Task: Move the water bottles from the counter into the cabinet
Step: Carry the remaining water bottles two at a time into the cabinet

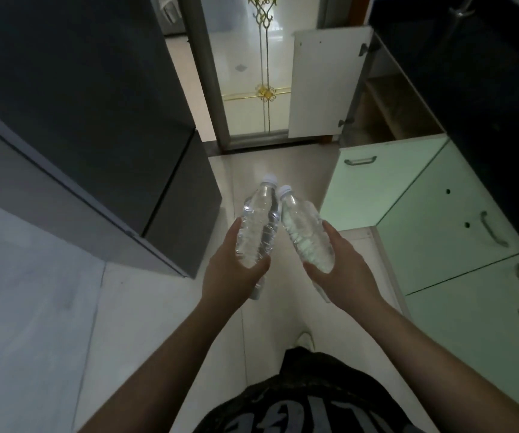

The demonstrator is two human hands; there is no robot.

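Note:
My left hand (231, 273) grips a clear plastic water bottle (259, 223) with a white cap, held out over the floor. My right hand (345, 270) grips a second clear water bottle (303, 229), also white-capped. The two bottles lean toward each other and their necks nearly touch. On the right, under the dark counter (486, 89), a cabinet (389, 110) stands with its white door (323, 82) swung open, showing a bare wooden shelf inside. Both bottles are well short of that opening.
Closed pale green cabinet doors (445, 220) with metal handles line the right side. A dark grey refrigerator (95, 120) fills the left. A glass door with gold ornament (261, 89) is straight ahead. Light floor tiles (158, 307) lie between.

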